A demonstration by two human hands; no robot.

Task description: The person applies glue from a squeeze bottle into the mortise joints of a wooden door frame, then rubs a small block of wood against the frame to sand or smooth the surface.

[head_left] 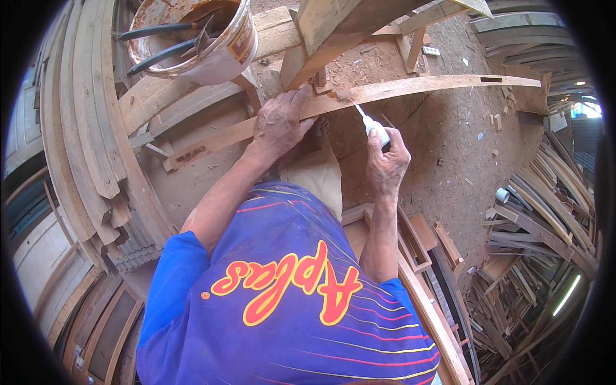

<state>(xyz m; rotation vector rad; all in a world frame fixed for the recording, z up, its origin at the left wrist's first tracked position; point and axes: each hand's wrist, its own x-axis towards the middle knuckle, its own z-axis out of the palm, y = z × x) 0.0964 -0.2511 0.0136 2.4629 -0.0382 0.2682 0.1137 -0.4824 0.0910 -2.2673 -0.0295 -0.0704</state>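
Observation:
A long, narrow wooden rail (423, 85) lies crosswise in front of me, with a slot cut near its right end and a darker recess near its left end. My left hand (281, 120) is closed over it left of the middle. In my right hand (389, 160) is a small white squeeze bottle (378, 133) with a long thin nozzle. The nozzle tip is close to the rail's lower edge, beside a rough reddish-brown patch (341, 95). Whether the tip touches the wood I cannot tell.
A dirty white bucket (221, 61) holding dark-handled tools stands at the far left. A thick beam (340, 32) rises just beyond the rail. Long boards (83, 115) are stacked on the left. Scrap wood (513, 256) is piled on the right, and wooden frames (417, 247) lie beside my right arm.

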